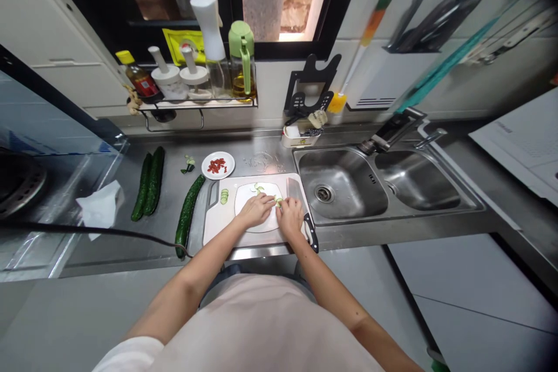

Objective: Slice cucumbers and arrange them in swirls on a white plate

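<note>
Both hands are over a white plate [265,224] on the cutting board [218,226]. My left hand [257,210] rests at the plate's middle, palm down, its fingertips close to the pale green cucumber slices [258,188]. My right hand [290,218] has its fingers pinched round a small cucumber slice [278,201] at the plate's right side. Several cucumber slices [224,196] stand in a short row on the board's left part. A knife [310,231] with a black handle lies along the board's right edge, partly hidden by my right hand.
Left of the board lie a cucumber [189,212], two more cucumbers [149,183] and a white cloth [101,206]. Behind it are a dish of red pieces [218,166] and green scraps [188,165]. A double sink [344,186] is at the right; a bottle rack [200,103] hangs above.
</note>
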### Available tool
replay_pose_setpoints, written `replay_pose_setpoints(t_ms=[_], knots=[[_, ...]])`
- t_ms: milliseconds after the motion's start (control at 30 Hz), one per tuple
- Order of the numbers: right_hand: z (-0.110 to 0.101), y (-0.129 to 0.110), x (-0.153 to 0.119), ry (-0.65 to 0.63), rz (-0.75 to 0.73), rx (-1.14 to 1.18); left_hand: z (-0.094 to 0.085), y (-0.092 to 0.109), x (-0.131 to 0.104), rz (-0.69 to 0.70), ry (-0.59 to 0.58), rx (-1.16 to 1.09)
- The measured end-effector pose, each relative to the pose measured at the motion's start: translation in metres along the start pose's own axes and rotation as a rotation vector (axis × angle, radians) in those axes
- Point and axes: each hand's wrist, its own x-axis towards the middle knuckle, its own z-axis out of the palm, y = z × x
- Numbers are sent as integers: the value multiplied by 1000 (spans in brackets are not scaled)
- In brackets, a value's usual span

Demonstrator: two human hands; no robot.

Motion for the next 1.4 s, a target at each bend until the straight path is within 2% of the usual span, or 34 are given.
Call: replay_pose_setpoints(t_ms=[133, 433, 733, 1033, 1400], knots=[[5, 1, 1, 32, 3, 41, 0, -1, -1, -1, 4, 6], [15, 3, 1, 197, -10, 183, 3, -6, -2, 43, 33, 39], [16, 1, 2, 217, 20, 220, 6, -7, -3, 29, 40, 28], [7, 6, 0, 206, -20, 189, 6, -7, -4, 19, 47, 20], [14, 4, 2, 211, -24, 187, 8, -10, -5, 12, 50, 8]])
